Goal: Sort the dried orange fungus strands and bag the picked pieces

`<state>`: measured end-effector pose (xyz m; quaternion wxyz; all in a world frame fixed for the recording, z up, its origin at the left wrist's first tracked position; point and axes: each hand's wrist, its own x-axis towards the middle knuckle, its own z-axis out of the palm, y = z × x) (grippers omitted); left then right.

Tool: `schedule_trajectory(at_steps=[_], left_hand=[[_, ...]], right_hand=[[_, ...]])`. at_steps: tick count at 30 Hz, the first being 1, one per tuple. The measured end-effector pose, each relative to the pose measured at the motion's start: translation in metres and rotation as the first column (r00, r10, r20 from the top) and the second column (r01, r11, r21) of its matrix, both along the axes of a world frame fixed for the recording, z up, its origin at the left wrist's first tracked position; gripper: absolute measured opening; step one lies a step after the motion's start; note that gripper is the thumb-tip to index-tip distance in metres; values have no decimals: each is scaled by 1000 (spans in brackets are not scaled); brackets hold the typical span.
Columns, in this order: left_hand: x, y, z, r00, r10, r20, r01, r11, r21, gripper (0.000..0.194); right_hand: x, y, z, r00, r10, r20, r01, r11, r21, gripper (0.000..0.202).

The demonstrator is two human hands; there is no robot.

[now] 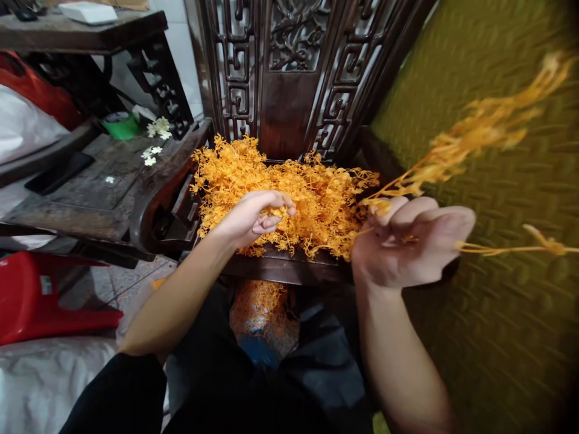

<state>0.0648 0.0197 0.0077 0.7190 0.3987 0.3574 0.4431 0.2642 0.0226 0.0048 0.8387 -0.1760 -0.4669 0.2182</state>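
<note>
A heap of orange artificial-looking flower sprigs (pixel 312 187) covers the seat of a carved dark wooden chair. Over the front of this heap, my left hand (pixel 257 220) is closed with its fingers curled round small orange bits. My right hand (pixel 407 241), to the right of the heap, is closed round the thin stem of an orange sprig (pixel 474 138) that slants up to the right, blurred. Another thin orange stem (pixel 511 248) sticks out to the right of that hand.
The carved chair back (pixel 289 108) rises behind the heap. At left, a wooden seat (pixel 81 199) bears green tape (pixel 120 125) and white flowers (pixel 158 128). A red stool (pixel 49 295) stands lower left. An olive textured surface (pixel 511 337) fills the right. Below the seat, a bag holds orange bits (pixel 262 307).
</note>
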Motion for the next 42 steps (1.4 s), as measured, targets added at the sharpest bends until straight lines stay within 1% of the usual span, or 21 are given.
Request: schedule_trajectory(at_steps=[2,4,6,7,8,10,12,14,17,19,21,22,24,26,28,30,32,34,36,39,42], left_hand=[[5,-2,1,999,-41,-21,40,999,-31,14],[11,-5,1,995,-65,-72,64,998,-25,27],[16,-9,1,984,-96,-150,101,995,24,38],[18,-11,1,974,-108,-201,123,990,64,39],[20,-12,0,961,-104,-255,136,985,110,37],[24,-14,0,935,-47,-353,124,972,199,35],[28,-15,0,923,15,-385,90,964,251,47],[31,-14,0,934,57,-351,47,959,279,51],[33,-13,1,943,154,-296,-36,929,368,37],[31,-13,2,930,202,-306,-66,913,402,27],[30,-14,2,922,209,-326,-64,912,405,21],[29,-14,2,922,211,-326,-64,910,409,19],[28,-14,2,924,218,-313,-66,899,433,18],[28,-13,0,923,237,-302,-81,889,451,18],[27,-12,-1,920,244,-307,-85,889,450,17],[26,-10,-3,926,226,-303,-68,887,456,16],[24,-9,-4,935,217,-282,-62,880,472,19],[22,-7,-6,936,238,-260,-83,866,494,28],[20,-6,-8,937,235,-257,-74,855,513,35],[15,-4,-12,948,177,-264,-21,864,502,34],[11,-4,-14,964,151,-218,-31,882,471,36]], right_hand=[[-6,-1,-3,998,43,47,-45,998,40,48],[-13,-3,-6,994,67,85,-71,997,41,46],[-17,-7,-7,992,71,109,-71,997,-3,45],[-19,-9,-7,991,68,116,-65,998,-26,44],[-20,-11,-6,990,69,123,-63,997,-48,44],[-21,-15,-5,988,79,136,-70,995,-68,43],[-23,-17,-4,984,110,140,-100,992,-78,42],[-25,-18,-5,975,163,150,-149,983,-105,42],[-28,-19,-9,965,203,167,-176,971,-160,39],[-29,-19,-12,970,185,156,-150,966,-209,26],[-27,-18,-16,975,160,153,-110,950,-292,10],[-25,-17,-17,974,148,172,-84,939,-335,12],[-21,-15,-18,957,131,260,-21,921,-390,16],[-17,-13,-18,915,137,380,23,922,-387,12],[-15,-12,-17,862,176,475,19,926,-377,10],[-16,-12,-17,822,229,522,-12,923,-385,8],[-18,-14,-17,815,272,512,-41,908,-417,7],[-20,-16,-17,833,305,463,-62,881,-469,11],[-22,-16,-19,848,334,412,-81,849,-523,17],[-21,-15,-21,846,375,379,-113,821,-560,19],[-18,-14,-22,841,405,360,-142,806,-574,17]])
